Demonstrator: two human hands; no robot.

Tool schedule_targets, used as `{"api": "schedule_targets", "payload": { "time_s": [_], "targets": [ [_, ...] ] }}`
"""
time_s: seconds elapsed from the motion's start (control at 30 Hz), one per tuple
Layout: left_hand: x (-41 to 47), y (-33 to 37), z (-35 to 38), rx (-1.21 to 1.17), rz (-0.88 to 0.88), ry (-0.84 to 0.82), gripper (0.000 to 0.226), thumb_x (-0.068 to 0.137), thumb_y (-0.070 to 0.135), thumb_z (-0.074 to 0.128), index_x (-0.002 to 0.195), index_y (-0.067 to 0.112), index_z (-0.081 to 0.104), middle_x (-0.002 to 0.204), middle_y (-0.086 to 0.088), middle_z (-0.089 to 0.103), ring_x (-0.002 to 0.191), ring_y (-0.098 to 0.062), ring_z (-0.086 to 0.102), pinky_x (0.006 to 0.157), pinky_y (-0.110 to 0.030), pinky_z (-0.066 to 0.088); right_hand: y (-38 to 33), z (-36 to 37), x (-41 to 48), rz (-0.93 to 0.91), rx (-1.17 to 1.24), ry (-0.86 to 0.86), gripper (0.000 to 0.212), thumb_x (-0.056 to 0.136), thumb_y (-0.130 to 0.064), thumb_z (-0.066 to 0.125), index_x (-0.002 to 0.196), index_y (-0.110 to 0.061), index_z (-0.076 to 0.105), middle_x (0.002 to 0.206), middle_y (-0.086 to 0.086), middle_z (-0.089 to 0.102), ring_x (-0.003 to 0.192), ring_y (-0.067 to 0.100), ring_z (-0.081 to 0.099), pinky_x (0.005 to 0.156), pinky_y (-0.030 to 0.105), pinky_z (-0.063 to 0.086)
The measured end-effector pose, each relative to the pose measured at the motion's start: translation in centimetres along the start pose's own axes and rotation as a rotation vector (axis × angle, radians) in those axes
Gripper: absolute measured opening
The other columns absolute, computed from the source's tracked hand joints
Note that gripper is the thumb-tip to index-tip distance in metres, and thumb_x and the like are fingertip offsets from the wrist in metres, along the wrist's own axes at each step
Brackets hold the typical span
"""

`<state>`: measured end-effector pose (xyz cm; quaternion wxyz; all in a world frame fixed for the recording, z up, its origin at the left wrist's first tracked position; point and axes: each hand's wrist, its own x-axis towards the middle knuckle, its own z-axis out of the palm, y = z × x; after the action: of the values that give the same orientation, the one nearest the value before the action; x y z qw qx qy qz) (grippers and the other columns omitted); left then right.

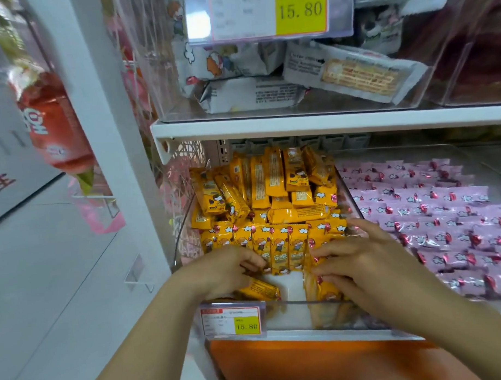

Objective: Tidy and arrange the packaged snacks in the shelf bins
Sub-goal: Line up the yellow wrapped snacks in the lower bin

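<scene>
Fingers (335, 252) on yellow snack packs (279, 242)

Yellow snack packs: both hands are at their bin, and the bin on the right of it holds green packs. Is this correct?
Not fully. The head view shows the left hand and the right hand at the bin of yellow snack packs, but the neighbouring bin on the right holds pink packs, not green ones.
</scene>
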<state>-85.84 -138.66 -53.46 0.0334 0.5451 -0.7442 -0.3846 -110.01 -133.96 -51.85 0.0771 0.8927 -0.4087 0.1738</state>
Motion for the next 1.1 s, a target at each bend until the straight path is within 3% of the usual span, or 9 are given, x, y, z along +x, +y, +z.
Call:
{"api": "schedule_targets", "payload": {
  "time_s": [0.07,0.17,0.33,0.5,0.63,0.77,1.1],
  "targets": [
    [0.0,0.4,0.3,0.046,0.013,-0.021,0.043,0.088,0.008,0.064,0.126,0.025,0.057,0.125,0.011,0.057,0.115,-0.002,0.052,0.092,-0.013,0.044,0.3,0.3,-0.1,-0.009,0.023,0.025,0.010,0.072,-0.034,0.067,0.073,-0.038,0.076,0.090,-0.018,0.072,0.076,0.001,0.068,0.099,0.036,0.030],
    [0.2,0.7,0.5,0.159,0.038,-0.045,0.048,0.086,0.015,0.068,0.129,0.029,0.055,0.129,0.013,0.054,0.119,-0.004,0.049,0.098,-0.017,0.038,0.3,0.3,-0.1,-0.001,0.042,0.049,0.030,0.076,-0.038,0.045,0.072,-0.040,0.075,0.089,-0.019,0.072,0.076,0.000,0.068,0.099,0.037,0.029],
    [0.8,0.6,0.6,0.255,-0.003,-0.054,0.050,0.083,0.012,0.069,0.127,0.029,0.056,0.128,0.011,0.056,0.113,-0.004,0.050,0.091,-0.017,0.039,0.5,0.3,-0.3,0.010,0.066,0.022,0.026,0.077,-0.040,0.049,0.074,-0.041,0.075,0.092,-0.020,0.071,0.077,-0.001,0.068,0.100,0.036,0.029],
    [1.2,0.2,0.6,0.236,-0.022,-0.085,0.040,0.083,0.020,0.072,0.122,0.025,0.061,0.104,0.016,0.057,0.093,0.003,0.050,0.070,-0.004,0.035,0.5,0.4,-0.3,0.012,0.061,0.032,0.032,0.078,-0.040,0.043,0.074,-0.041,0.075,0.092,-0.020,0.072,0.077,0.000,0.068,0.101,0.035,0.029],
    [1.2,-0.2,0.7,0.208,-0.049,-0.113,0.034,0.086,0.023,0.069,0.118,0.028,0.059,0.105,0.015,0.055,0.101,-0.003,0.052,0.077,-0.011,0.038,0.4,0.4,-0.3,0.010,0.060,0.037,0.031,0.077,-0.039,0.044,0.074,-0.040,0.075,0.092,-0.019,0.072,0.077,0.000,0.068,0.100,0.036,0.029],
    [0.8,0.1,0.4,0.230,-0.059,-0.174,0.032,0.090,0.033,0.063,0.121,0.033,0.054,0.121,0.013,0.057,0.111,-0.008,0.053,0.093,-0.023,0.040,0.5,0.5,-0.3,0.022,0.077,0.039,0.031,0.079,-0.039,0.045,0.076,-0.040,0.075,0.092,-0.019,0.072,0.077,0.001,0.068,0.101,0.036,0.030],
    [0.7,0.8,-0.2,0.181,-0.093,-0.221,0.041,0.089,0.051,0.057,0.129,0.042,0.050,0.124,0.015,0.055,0.113,-0.008,0.051,0.096,-0.025,0.040,0.4,0.3,-0.3,0.033,0.083,0.013,0.031,0.080,-0.040,0.044,0.074,-0.041,0.074,0.093,-0.021,0.071,0.076,0.000,0.068,0.101,0.037,0.030]
  ]
}}
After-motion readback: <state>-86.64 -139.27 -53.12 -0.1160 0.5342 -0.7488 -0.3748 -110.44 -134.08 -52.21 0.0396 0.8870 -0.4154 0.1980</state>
